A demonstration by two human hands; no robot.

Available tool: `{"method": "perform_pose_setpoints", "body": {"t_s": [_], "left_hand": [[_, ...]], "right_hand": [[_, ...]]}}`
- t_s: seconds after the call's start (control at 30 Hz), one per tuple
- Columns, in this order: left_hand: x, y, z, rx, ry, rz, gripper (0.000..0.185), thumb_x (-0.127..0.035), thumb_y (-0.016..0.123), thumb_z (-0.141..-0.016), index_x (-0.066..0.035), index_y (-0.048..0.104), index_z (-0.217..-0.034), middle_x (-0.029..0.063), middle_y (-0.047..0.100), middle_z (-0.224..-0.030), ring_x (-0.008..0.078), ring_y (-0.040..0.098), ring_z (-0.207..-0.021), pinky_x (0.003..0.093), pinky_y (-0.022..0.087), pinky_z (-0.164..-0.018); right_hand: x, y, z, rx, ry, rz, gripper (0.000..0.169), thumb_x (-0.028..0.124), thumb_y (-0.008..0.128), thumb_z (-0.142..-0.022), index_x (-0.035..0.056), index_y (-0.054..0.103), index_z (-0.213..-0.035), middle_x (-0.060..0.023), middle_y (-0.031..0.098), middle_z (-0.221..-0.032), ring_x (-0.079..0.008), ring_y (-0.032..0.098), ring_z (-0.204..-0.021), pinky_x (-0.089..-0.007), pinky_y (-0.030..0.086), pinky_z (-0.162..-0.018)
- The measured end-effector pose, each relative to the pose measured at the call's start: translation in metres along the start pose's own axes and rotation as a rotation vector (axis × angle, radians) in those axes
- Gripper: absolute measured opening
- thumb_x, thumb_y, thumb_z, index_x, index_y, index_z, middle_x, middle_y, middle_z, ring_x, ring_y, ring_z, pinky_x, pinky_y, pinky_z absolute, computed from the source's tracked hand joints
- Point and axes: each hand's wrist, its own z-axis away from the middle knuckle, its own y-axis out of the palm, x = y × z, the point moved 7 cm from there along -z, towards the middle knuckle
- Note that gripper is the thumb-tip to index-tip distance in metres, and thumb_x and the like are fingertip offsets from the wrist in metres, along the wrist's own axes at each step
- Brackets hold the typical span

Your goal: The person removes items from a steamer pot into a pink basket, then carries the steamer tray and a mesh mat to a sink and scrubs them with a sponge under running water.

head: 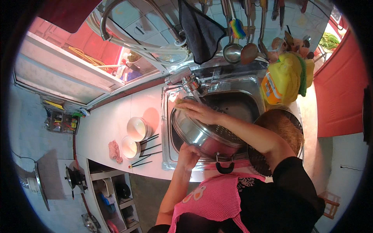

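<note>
A shiny stainless steel pot sits tilted in the sink, its black loop handle towards me. My left hand grips the pot's near left edge. Across its far side reaches my right hand, with a yellowish scrubbing pad under its fingers, at the rim. Just beyond that hand is the chrome faucet, and a stream seems to fall from it. A perforated metal surface shows beneath my right forearm; whether it belongs to the pot I cannot tell.
Left of the sink stand two white bowls beside several dark chopsticks and a crumpled pink cloth. At right are a yellow bottle and a round dark tray with a brown mat. Ladles and a grey towel hang behind.
</note>
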Motion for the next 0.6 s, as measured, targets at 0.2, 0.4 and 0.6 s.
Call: {"method": "perform_pose_setpoints", "body": {"t_s": [0.2, 0.4, 0.6], "left_hand": [[-0.004, 0.0, 0.007, -0.052, 0.019, 0.006, 0.041, 0.013, 0.043, -0.056, -0.003, 0.055, -0.093, 0.0036, 0.055, -0.071, 0.0162, 0.05, -0.056, 0.026, 0.041, -0.05], [-0.001, 0.004, -0.011, 0.043, 0.03, 0.024, 0.048, 0.014, 0.041, -0.055, -0.003, 0.055, -0.098, 0.0021, 0.053, -0.073, 0.0148, 0.049, -0.06, 0.025, 0.043, -0.054], [-0.006, 0.025, -0.015, 0.051, 0.03, 0.116, 0.057, 0.017, 0.038, -0.06, -0.004, 0.051, -0.111, 0.0068, 0.056, -0.095, 0.0203, 0.057, -0.087, 0.0329, 0.051, -0.069]], "right_hand": [[-0.158, -0.006, 0.023, -0.085, 0.407, -0.232, 0.036, 0.024, 0.035, -0.094, 0.0073, 0.045, -0.125, -0.008, 0.048, -0.12, -0.0161, 0.044, -0.108, -0.0326, 0.034, -0.094], [-0.277, -0.024, 0.181, -0.099, 0.85, -0.078, 0.043, 0.035, 0.033, -0.093, 0.0086, 0.045, -0.125, -0.0068, 0.05, -0.117, -0.0181, 0.045, -0.106, -0.0327, 0.036, -0.089], [-0.121, -0.019, 0.107, -0.201, 0.934, -0.291, 0.043, 0.037, 0.038, -0.093, 0.0053, 0.052, -0.118, -0.009, 0.054, -0.113, -0.0175, 0.049, -0.101, -0.0329, 0.038, -0.088]]}}
